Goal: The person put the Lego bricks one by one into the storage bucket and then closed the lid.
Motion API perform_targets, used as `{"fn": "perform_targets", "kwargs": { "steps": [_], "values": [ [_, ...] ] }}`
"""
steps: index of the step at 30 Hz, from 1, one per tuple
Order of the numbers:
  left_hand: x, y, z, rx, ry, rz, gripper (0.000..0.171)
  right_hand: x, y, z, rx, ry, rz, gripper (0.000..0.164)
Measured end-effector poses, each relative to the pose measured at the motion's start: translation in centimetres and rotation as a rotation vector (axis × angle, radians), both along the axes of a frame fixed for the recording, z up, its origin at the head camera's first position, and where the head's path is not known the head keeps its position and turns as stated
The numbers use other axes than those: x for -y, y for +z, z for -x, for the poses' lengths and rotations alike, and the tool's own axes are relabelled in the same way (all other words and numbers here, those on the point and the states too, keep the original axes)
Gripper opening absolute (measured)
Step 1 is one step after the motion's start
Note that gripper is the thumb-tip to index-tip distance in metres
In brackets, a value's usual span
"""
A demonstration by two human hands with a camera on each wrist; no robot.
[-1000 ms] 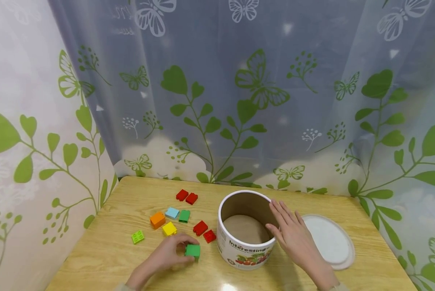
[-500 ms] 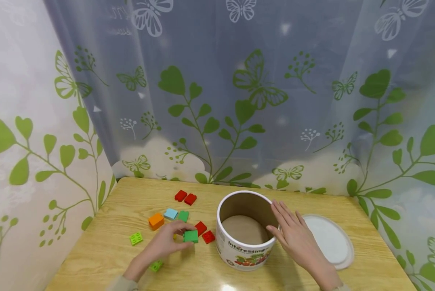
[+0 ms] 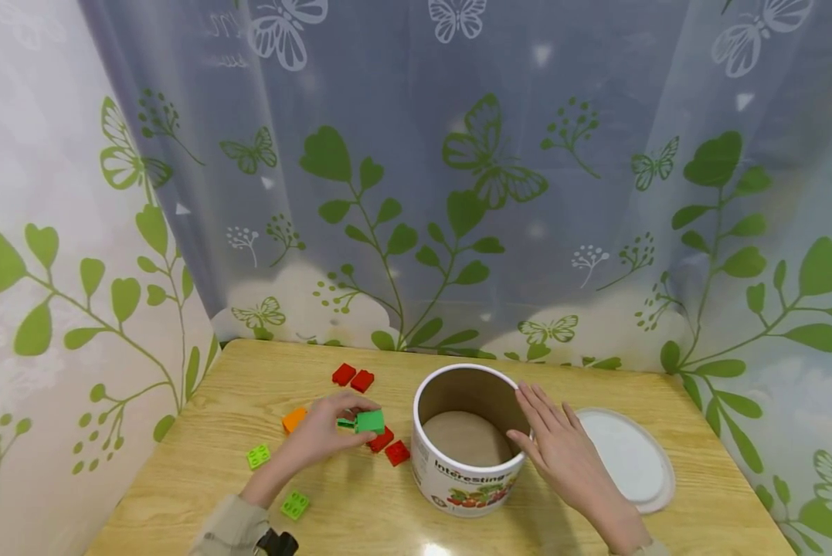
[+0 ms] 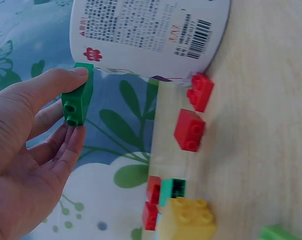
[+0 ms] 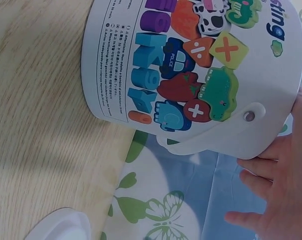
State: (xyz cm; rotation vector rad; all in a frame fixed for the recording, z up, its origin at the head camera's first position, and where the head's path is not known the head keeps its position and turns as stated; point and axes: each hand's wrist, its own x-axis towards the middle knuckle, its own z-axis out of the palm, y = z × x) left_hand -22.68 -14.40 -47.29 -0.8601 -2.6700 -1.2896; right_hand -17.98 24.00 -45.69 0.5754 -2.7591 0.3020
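My left hand pinches a green toy building block between thumb and fingertips. In the left wrist view the block shows two studs, and the hand holds it above the tabletop. To its right stands a white round bucket with its top uncovered and no blocks showing inside. My right hand lies with straight fingers against the bucket's right rim. From the right wrist, fingers touch the bucket's edge beside its handle.
Two red blocks lie between hand and bucket, two more farther back. Lime blocks and an orange block lie left. A yellow block sits nearby. The white lid lies right of the bucket.
My left hand has risen and moved away from me, carrying the green block. A lime block near the front has come into view. The right hand stays at the bucket's rim.
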Motion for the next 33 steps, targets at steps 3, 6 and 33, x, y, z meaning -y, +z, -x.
{"fn": "perform_targets", "kwargs": {
  "steps": [3, 6, 33],
  "values": [
    [-0.3, 0.8, 0.3, -0.022, 0.012, 0.01, 0.033, 0.0, -0.1, 0.0, -0.007, 0.0, -0.003, 0.066],
    [-0.6, 1.5, 0.6, -0.047, 0.017, 0.019, 0.033, 0.0, -0.1, 0.0, -0.01, 0.0, -0.005, 0.066],
    [-7.0, 4.5, 3.5, -0.141, -0.084, -0.013, 0.037, 0.0, -0.1, 0.0, -0.007, 0.005, -0.016, 0.066]
  ]
}}
